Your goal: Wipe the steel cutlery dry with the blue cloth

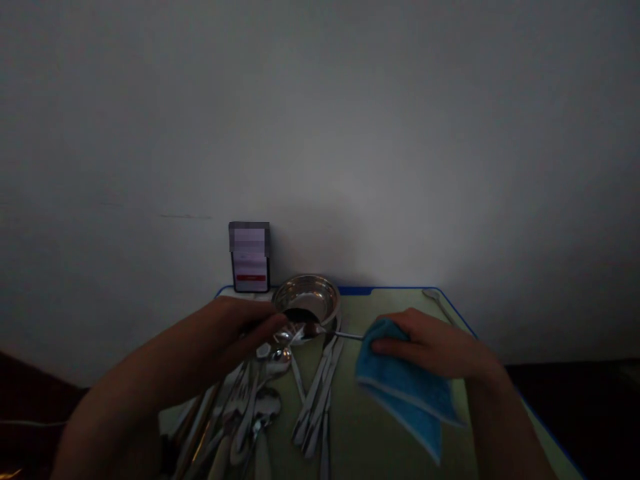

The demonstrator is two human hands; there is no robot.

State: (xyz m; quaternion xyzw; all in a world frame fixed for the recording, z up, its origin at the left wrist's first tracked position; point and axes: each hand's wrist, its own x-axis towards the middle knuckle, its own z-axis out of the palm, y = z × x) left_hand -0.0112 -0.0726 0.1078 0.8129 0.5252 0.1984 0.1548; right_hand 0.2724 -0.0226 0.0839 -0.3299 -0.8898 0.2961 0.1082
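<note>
Utensil (345, 335) is up above the table (383, 443), roughly btwn both hands, lying near level in front of the metal bowl (307, 287); head end pts L, shaft runs R into the blue cloth (407, 387). Head type unclear (dark + blur), can't call fork vs spoon. R hand (423, 343) is clamped on the cloth, thumb in front, cloth folded round the shaft end, loose corners hanging twd the table's R half. L hand (245, 323) is at the head end, thumb + fingers close tog; can't tell if it's gripping or just beside. Bowl sits at the table's far edge, L of ctr, nr the wall (320, 133). Phone (251, 267) stands upright at the far L corner, screen lit, part pixelated. One loose piece of cutlery (440, 303) lies at the far R corner, angled along the R edge. Bundle of knives (317, 400) runs from by the bowl twd the near edge, handles nearest. L of it, a mixed pile of forks + spoons (240, 400), overlapping, w/ gold-toned handles (203, 427) on its L side, partly behind the L forearm. Table trim is blue.
</note>
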